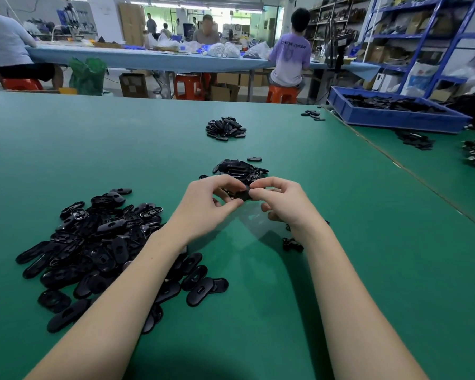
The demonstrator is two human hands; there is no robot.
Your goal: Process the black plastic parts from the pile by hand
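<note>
A big pile of black oval plastic parts [102,248] lies on the green table at my left forearm. Above the table's middle, my left hand [206,204] and my right hand [281,200] meet and together pinch one black plastic part [240,193] between thumbs and fingertips. Just behind my hands sits a small heap of black parts [240,168]. Farther back lies another small heap [225,129]. Most of the held part is hidden by my fingers.
Small black scraps [292,244] lie by my right wrist. A blue bin of black parts [395,112] stands at the back right, with more parts [414,139] on the neighbouring table. People sit on orange stools at a blue table beyond.
</note>
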